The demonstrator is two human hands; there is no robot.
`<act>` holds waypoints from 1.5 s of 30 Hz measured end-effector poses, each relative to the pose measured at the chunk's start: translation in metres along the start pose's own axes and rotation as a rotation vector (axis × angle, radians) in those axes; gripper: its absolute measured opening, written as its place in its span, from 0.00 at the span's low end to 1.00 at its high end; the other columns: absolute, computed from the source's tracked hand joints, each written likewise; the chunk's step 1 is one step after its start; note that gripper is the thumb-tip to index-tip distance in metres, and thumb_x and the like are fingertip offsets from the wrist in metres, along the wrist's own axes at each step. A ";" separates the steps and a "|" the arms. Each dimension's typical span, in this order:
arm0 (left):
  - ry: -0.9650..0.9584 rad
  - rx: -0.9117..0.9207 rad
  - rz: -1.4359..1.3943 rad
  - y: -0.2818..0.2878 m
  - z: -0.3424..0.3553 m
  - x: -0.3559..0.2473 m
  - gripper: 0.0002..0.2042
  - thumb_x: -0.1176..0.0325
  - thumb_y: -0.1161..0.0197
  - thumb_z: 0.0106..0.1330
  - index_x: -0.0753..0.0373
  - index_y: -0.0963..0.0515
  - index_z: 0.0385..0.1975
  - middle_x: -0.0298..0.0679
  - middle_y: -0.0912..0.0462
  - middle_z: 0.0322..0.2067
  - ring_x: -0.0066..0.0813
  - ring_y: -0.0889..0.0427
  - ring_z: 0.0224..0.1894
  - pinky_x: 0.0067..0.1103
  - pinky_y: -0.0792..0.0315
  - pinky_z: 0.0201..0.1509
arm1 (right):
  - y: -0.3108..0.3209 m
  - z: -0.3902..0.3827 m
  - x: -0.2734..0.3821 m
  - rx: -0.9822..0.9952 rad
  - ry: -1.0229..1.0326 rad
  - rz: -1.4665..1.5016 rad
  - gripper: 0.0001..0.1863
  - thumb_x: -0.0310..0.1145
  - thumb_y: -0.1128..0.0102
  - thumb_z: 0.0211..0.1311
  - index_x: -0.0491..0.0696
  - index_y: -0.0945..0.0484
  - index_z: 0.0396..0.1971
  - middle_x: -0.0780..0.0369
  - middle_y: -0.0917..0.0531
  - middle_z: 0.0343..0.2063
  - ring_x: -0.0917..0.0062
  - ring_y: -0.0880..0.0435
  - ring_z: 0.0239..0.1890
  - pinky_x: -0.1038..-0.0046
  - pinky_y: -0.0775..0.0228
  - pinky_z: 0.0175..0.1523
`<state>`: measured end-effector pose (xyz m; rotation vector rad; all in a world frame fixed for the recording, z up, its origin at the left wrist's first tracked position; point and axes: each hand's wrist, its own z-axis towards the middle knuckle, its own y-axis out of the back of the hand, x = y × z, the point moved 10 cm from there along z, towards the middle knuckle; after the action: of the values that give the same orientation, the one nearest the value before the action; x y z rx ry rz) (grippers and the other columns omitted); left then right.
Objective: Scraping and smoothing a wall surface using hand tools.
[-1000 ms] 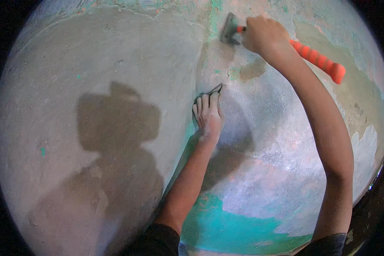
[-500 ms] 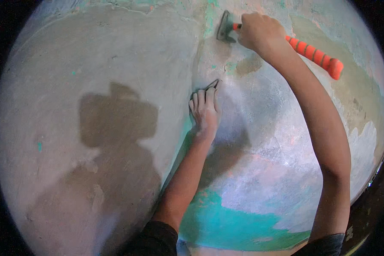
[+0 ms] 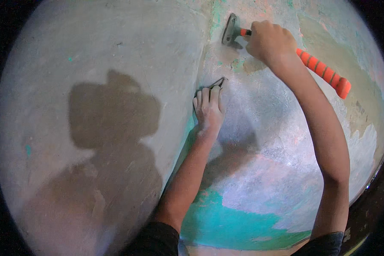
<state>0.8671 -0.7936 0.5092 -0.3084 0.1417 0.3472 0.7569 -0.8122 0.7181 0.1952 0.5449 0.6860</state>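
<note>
Above, right grip (image 3: 272, 42) tight round orange-handled scraper (image 3: 322, 70); below, left grip (image 3: 209, 107) at thin dark piece (image 3: 221, 81), hold unclear

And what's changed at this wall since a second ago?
The right hand has shifted slightly down with the orange-handled scraper; its handle end has swung lower, so it slants more steeply. Nothing was taken up or let go. The left hand stayed at the wall, dark pointed thing at its fingertips.

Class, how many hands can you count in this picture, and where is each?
2: the right hand up high, gripping the orange-handled tool; the left hand lower, against the wall. No others show.
</note>
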 end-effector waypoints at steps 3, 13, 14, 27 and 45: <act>0.001 -0.006 -0.014 -0.002 -0.001 -0.004 0.07 0.66 0.43 0.66 0.60 0.23 0.38 0.41 0.28 0.29 0.42 0.28 0.34 0.34 0.38 0.37 | -0.016 0.011 -0.020 -0.033 -0.081 0.098 0.19 0.42 0.43 0.58 0.44 0.18 0.42 0.50 0.16 0.38 0.54 0.16 0.42 0.57 0.24 0.49; 0.049 0.031 -0.050 -0.008 -0.003 0.003 0.08 0.67 0.44 0.67 0.61 0.24 0.41 0.43 0.27 0.31 0.45 0.26 0.37 0.36 0.37 0.39 | -0.007 -0.010 -0.034 -0.076 -0.025 -0.035 0.20 0.47 0.45 0.62 0.45 0.18 0.39 0.49 0.16 0.37 0.52 0.16 0.42 0.56 0.25 0.47; 0.050 0.027 -0.052 -0.008 -0.004 0.003 0.08 0.67 0.44 0.67 0.61 0.24 0.41 0.43 0.27 0.31 0.45 0.26 0.37 0.36 0.37 0.39 | -0.010 -0.009 -0.034 -0.080 -0.023 -0.039 0.20 0.47 0.45 0.62 0.45 0.18 0.39 0.49 0.16 0.37 0.52 0.16 0.42 0.56 0.25 0.47; 0.034 0.035 -0.066 -0.008 -0.001 0.003 0.07 0.67 0.43 0.67 0.61 0.23 0.40 0.43 0.26 0.32 0.43 0.26 0.37 0.34 0.36 0.40 | -0.001 -0.004 -0.029 -0.021 -0.027 -0.035 0.17 0.42 0.43 0.59 0.44 0.19 0.40 0.49 0.16 0.39 0.54 0.16 0.44 0.57 0.24 0.48; 0.025 0.033 -0.079 -0.002 -0.003 0.003 0.06 0.68 0.43 0.66 0.61 0.23 0.39 0.43 0.26 0.31 0.44 0.26 0.37 0.35 0.36 0.39 | 0.002 0.005 -0.017 -0.039 -0.030 0.006 0.13 0.36 0.45 0.59 0.43 0.18 0.35 0.49 0.16 0.35 0.53 0.16 0.41 0.57 0.24 0.46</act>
<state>0.8704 -0.7958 0.5062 -0.2847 0.1588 0.2629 0.7477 -0.8216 0.7305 0.1707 0.5025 0.6983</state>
